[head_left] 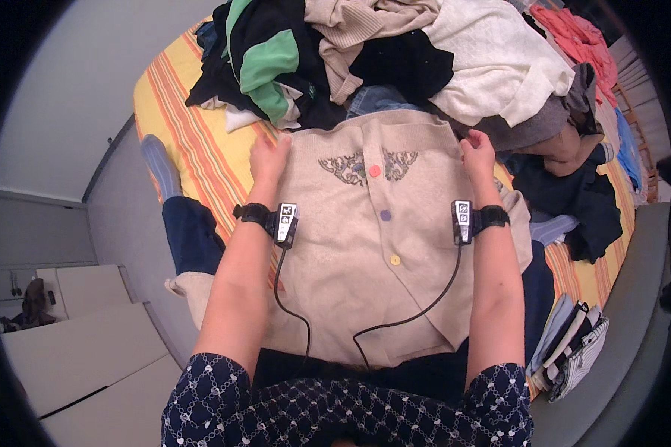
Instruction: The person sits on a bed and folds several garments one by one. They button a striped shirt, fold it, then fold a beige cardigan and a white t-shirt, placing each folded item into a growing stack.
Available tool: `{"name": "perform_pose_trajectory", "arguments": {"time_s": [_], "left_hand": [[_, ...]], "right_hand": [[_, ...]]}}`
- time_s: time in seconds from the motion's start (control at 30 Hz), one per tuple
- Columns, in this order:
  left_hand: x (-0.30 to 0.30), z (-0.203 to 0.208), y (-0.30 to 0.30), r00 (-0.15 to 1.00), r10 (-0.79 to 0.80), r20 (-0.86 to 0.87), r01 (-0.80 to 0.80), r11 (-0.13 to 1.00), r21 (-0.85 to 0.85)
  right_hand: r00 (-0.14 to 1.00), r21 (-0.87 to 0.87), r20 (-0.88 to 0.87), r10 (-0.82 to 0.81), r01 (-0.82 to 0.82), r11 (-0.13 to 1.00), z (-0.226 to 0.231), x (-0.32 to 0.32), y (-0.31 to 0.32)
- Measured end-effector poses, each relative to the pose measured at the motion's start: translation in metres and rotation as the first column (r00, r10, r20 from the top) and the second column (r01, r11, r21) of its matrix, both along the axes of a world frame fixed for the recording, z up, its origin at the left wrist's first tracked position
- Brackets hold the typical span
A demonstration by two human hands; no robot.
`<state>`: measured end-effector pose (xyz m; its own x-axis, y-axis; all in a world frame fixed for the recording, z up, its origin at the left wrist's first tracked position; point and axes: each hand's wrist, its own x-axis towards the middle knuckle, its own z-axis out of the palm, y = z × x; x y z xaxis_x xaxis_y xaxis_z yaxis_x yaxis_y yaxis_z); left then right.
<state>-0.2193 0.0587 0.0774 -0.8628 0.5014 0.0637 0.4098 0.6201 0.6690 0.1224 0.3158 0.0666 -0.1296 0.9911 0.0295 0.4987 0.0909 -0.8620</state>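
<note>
A beige knit cardigan lies spread across my lap, front side up. Down its front run a red, a blue and a yellow button, and dark ornamental patterns flank the opening near the far edge. My left hand grips the far left edge of the cardigan with its fingers closed. At the far right edge my right hand pinches the fabric between thumb and fingers. Beige fabric also shows beyond both forearms. A small device with a black cable is strapped to each of my wrists.
A heap of loose clothes, with a white sweater and a green-and-black garment, covers the far part of the bed. Folded clothes are stacked at the near right. My legs stretch out on both sides of the cardigan.
</note>
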Motion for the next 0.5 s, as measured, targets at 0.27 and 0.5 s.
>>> {"name": "perform_pose_trajectory", "arguments": {"time_s": [0.27,0.5], "left_hand": [[-0.003,0.021,0.023,0.926,-0.328,0.185,0.352,0.929,-0.112],[-0.062,0.052,-0.015,0.940,-0.198,0.279,0.051,0.887,0.459]], "right_hand": [[0.958,-0.166,0.091,0.271,-0.253,0.953,0.018,-0.027,0.003],[0.891,-0.363,-0.451,0.053,-0.237,0.901,0.099,-0.019,0.035]]}}
